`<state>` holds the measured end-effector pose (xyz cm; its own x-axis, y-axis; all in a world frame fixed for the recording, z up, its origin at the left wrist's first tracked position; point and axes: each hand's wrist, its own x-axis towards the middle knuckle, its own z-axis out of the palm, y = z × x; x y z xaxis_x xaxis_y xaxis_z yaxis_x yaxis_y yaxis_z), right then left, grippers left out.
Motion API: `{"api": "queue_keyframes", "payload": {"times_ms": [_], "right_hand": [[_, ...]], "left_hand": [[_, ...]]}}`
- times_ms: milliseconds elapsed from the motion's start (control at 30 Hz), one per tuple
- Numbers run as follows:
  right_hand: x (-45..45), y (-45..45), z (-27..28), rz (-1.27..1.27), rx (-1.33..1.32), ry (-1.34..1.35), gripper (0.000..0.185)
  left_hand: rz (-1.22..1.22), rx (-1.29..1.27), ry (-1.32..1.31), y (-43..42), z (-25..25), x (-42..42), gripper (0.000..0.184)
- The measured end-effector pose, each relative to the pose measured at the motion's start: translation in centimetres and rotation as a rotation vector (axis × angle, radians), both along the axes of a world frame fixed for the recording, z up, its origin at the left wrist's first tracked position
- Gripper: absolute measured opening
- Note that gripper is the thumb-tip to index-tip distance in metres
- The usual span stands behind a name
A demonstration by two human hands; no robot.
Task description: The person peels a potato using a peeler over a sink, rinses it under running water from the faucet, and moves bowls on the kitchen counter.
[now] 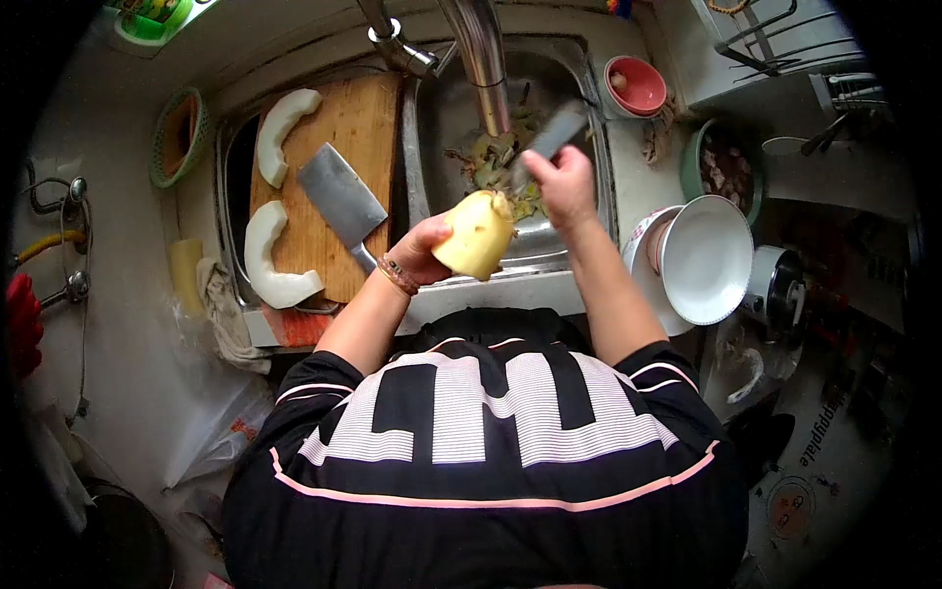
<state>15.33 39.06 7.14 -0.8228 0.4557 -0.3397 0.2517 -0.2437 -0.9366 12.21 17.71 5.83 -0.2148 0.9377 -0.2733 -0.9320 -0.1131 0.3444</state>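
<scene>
My left hand (428, 252) is wrapped round a thick piece of pale yellow peeled vegetable (475, 238), held over the sink's near edge; its exact kind is unclear. My right hand (562, 185) grips a knife (555, 133), its grey blade smeared by motion, just above and right of the vegetable. Below both hands is the steel sink (444, 128), with brownish and greenish peelings (491, 157) in it under the faucet (481, 64).
Left of the sink, a wooden cutting board (348, 108) bears a cleaver (341, 196) and two curved white melon slices (280, 137). On the right stand a pink bowl (640, 84), a green basin (696, 177) with meat-like pieces, and white bowls (706, 260). A green basket (181, 137) is far left.
</scene>
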Motion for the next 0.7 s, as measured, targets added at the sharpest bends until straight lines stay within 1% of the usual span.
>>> {"api": "queue_keyframes", "payload": {"times_ms": [67, 100, 200, 233, 267, 333, 367, 400, 467, 567, 600, 700], "right_hand": [[0.2, 1.6, -1.9, -0.095, -0.141, 0.057, 0.012], [0.6, 1.1, -0.1, -0.062, -0.296, 0.103, 0.013], [1.8, -1.4, 3.6, 0.128, -0.348, 0.098, 0.016], [2.2, -1.7, 3.2, 0.264, -0.282, 0.000, 0.019], [2.1, -2.6, 3.1, 0.252, -0.218, 0.130, 0.018], [1.1, -0.7, -0.5, -0.098, 0.154, 0.042, 0.013], [0.9, 0.6, -0.8, -0.239, 0.150, -0.055, 0.012], [0.8, 1.1, -0.4, -0.256, 0.002, 0.079, 0.013], [1.6, 1.7, 0.4, -0.150, -0.268, 0.100, 0.013], [2.1, -0.2, 1.9, -0.129, -0.433, 0.094, 0.010], [2.5, -1.0, 2.3, -0.069, -0.388, 0.084, 0.008], [3.5, -3.0, 3.1, 0.198, -0.249, 0.205, 0.021]], "left_hand": [[-0.006, 0.049, -0.045, 0.2, 1.0, 0.2, 0.082], [0.026, 0.013, -0.043, 0.2, 0.9, 0.3, 0.082], [0.022, -0.041, -0.058, 0.2, 0.3, -0.3, 0.077], [0.064, -0.035, 0.019, 0.5, 0.0, -0.4, 0.076], [0.045, -0.034, 0.035, 0.6, 0.0, -0.5, 0.078], [0.047, -0.026, 0.029, 0.3, 0.1, 0.3, 0.081], [0.051, -0.015, 0.042, 0.4, 0.2, 0.1, 0.082], [0.057, -0.001, 0.061, 0.6, 0.4, -0.6, 0.084], [0.105, -0.078, 0.125, 0.2, 0.5, -0.3, 0.083], [0.088, -0.170, 0.126, 0.0, 1.1, -0.9, 0.071], [0.102, -0.171, 0.138, 0.1, 1.0, -1.2, 0.070], [0.133, -0.188, 0.166, 0.1, 0.3, -1.4, 0.067]]}}
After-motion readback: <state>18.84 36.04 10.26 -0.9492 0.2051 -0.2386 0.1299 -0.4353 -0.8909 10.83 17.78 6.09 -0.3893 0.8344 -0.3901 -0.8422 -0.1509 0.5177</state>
